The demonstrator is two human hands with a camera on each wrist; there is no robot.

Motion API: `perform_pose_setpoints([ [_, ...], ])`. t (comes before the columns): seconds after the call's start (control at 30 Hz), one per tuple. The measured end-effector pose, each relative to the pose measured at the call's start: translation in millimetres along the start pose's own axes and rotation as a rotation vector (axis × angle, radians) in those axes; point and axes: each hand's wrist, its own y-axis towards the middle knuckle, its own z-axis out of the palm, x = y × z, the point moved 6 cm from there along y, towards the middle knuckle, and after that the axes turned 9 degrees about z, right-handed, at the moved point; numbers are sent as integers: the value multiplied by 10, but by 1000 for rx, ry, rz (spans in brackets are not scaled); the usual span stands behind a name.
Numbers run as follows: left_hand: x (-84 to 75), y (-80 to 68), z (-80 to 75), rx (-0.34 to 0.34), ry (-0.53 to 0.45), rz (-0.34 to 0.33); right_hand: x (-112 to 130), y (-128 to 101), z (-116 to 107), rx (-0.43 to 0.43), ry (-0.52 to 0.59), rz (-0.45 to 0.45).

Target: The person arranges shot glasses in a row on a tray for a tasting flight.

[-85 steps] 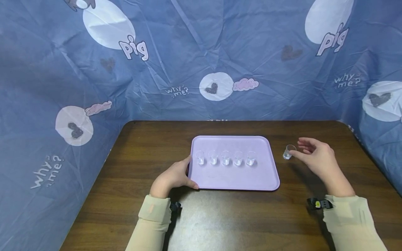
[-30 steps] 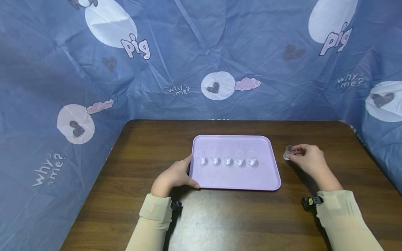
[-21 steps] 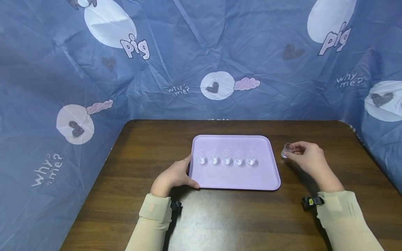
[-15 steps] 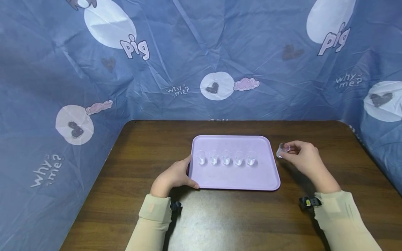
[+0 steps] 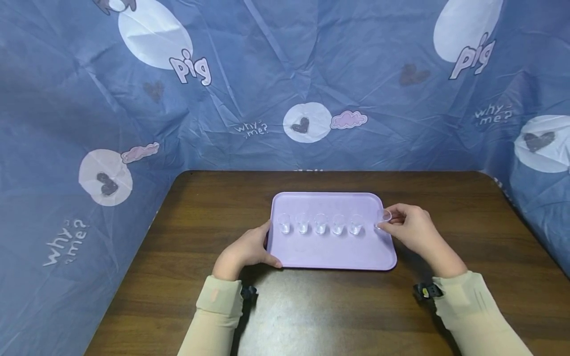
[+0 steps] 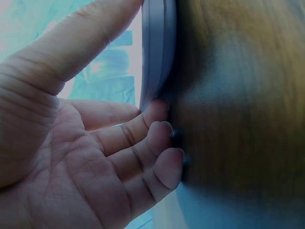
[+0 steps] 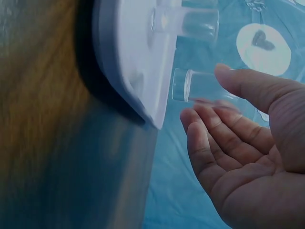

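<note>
My right hand (image 5: 413,228) pinches a small clear shot glass (image 5: 384,216) between thumb and fingers, at the right end of the lilac tray (image 5: 329,254). In the right wrist view the held glass (image 7: 195,86) has its base just clear of the tray surface. Several similar shot glasses (image 5: 320,225) stand upright in one row across the tray. At the tray's near left corner, my left hand (image 5: 247,251) holds the edge, its thumb on the front rim and its fingers along the left side. The left wrist view shows the curled fingertips (image 6: 169,167) low against the tabletop.
The tray lies on a brown wooden table (image 5: 200,212) with rounded far corners. A blue patterned cloth (image 5: 249,74) hangs behind the table and along both sides.
My right hand has gripped the lone glass right of the tray, lifted it and carried it left over the tray's right edge. The left hand and the row of glasses stay put.
</note>
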Motion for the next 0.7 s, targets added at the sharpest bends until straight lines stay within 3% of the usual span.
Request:
perform_pose_setpoints([
  [0.7,7,0,-3,-3,10,5,-21,11,231,85,15,24],
])
